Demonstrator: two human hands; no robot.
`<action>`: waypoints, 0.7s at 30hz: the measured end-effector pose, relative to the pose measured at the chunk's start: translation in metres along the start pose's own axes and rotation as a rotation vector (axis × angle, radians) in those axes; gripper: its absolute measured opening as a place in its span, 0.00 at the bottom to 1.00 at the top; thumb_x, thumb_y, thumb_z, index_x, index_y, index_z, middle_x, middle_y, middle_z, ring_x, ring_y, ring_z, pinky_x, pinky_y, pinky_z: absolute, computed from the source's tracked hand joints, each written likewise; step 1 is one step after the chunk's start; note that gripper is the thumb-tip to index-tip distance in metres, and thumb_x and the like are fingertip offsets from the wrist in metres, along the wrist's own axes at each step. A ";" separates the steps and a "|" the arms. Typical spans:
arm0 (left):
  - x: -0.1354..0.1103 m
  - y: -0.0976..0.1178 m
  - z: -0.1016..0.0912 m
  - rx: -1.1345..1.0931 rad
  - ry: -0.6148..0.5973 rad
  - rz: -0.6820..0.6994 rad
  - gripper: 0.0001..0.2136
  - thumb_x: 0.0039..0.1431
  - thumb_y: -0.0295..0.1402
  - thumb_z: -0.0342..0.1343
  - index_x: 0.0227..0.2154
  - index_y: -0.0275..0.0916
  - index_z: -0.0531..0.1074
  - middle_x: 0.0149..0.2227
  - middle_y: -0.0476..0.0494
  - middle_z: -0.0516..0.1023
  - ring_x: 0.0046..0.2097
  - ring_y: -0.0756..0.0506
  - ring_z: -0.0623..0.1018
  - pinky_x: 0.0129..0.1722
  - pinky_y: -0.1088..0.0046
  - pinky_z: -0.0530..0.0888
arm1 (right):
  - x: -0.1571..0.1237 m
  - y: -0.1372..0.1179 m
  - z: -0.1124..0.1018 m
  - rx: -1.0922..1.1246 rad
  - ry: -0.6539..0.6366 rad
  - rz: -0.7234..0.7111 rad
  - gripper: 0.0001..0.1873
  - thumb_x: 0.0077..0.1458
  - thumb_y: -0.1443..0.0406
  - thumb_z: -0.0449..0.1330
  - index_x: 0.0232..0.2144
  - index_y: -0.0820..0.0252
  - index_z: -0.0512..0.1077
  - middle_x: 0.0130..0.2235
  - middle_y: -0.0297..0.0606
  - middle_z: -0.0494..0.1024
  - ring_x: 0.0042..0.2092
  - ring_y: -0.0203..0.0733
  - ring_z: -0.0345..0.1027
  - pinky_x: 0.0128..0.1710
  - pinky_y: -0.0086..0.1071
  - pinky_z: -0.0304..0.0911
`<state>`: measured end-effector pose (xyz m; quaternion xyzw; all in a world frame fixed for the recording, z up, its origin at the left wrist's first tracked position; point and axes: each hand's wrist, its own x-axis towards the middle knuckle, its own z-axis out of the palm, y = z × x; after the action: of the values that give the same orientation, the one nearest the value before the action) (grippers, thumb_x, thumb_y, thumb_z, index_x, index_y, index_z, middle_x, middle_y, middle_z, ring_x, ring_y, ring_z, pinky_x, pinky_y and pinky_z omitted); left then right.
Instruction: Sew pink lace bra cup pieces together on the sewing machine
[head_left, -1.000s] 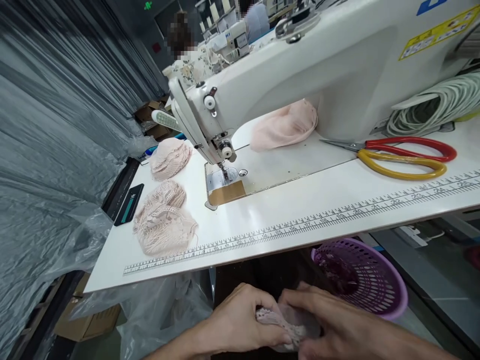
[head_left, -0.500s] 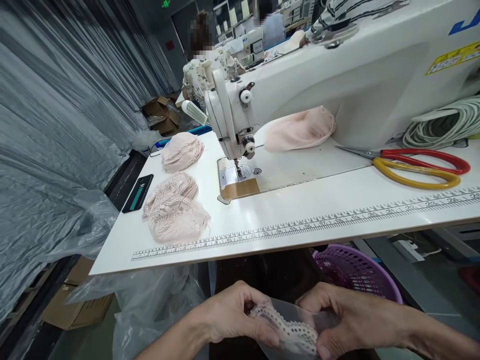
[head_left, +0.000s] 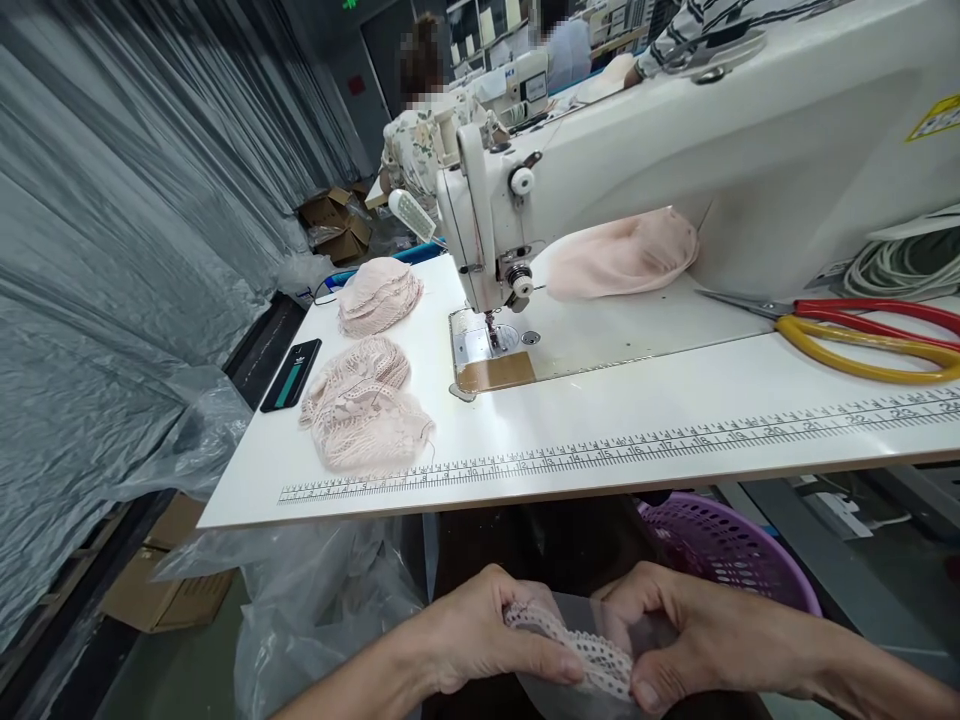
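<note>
Below the table's front edge, my left hand (head_left: pixel 499 630) and my right hand (head_left: pixel 675 635) hold a clear plastic bag (head_left: pixel 551 692) between them. White lace trim (head_left: pixel 577 645) with a row of small holes shows in or against the plastic. My left thumb lies over the lace, and the fingers of that hand are curled behind it. On the other side, my right thumb and fingers pinch the right end of the bag and lace. Parts of the fingers are hidden behind the plastic.
A sewing machine (head_left: pixel 491 220) stands on the white table (head_left: pixel 600 425). Pink lace pieces (head_left: pixel 367 410), more pink pieces (head_left: pixel 379 295) and a phone (head_left: pixel 291 376) lie left. Pink fabric (head_left: pixel 622 255) lies under the machine arm, scissors (head_left: pixel 862 335) at right. Below is a purple basket (head_left: pixel 739 555).
The table and machine have shifted slightly right and up in view. My left thumb has moved a little right along the lace; both hands keep their hold.
</note>
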<state>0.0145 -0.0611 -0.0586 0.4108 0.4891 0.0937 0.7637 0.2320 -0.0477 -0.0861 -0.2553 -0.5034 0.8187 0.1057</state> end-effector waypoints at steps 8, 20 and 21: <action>0.000 0.007 0.008 0.028 -0.039 -0.046 0.17 0.31 0.39 0.72 0.22 0.34 0.76 0.22 0.53 0.70 0.26 0.55 0.66 0.29 0.79 0.64 | -0.006 0.005 0.000 0.009 0.007 -0.017 0.19 0.37 0.55 0.71 0.23 0.65 0.74 0.26 0.31 0.69 0.29 0.33 0.60 0.28 0.26 0.53; -0.031 0.044 0.013 0.007 -0.159 0.076 0.12 0.43 0.32 0.68 0.33 0.36 0.80 0.32 0.46 0.80 0.31 0.51 0.77 0.39 0.75 0.74 | -0.050 -0.017 -0.007 -0.250 -0.024 -0.162 0.24 0.47 0.45 0.64 0.25 0.61 0.77 0.28 0.35 0.71 0.31 0.36 0.65 0.31 0.29 0.57; -0.034 0.049 0.017 0.012 -0.178 0.105 0.11 0.42 0.31 0.68 0.32 0.36 0.80 0.31 0.47 0.80 0.32 0.50 0.78 0.39 0.74 0.74 | -0.054 -0.020 -0.007 -0.338 0.020 -0.188 0.27 0.47 0.42 0.61 0.23 0.61 0.77 0.26 0.35 0.71 0.30 0.37 0.66 0.30 0.29 0.58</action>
<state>0.0236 -0.0571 0.0021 0.4473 0.3978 0.0940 0.7955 0.2797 -0.0563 -0.0540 -0.2297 -0.6543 0.7064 0.1422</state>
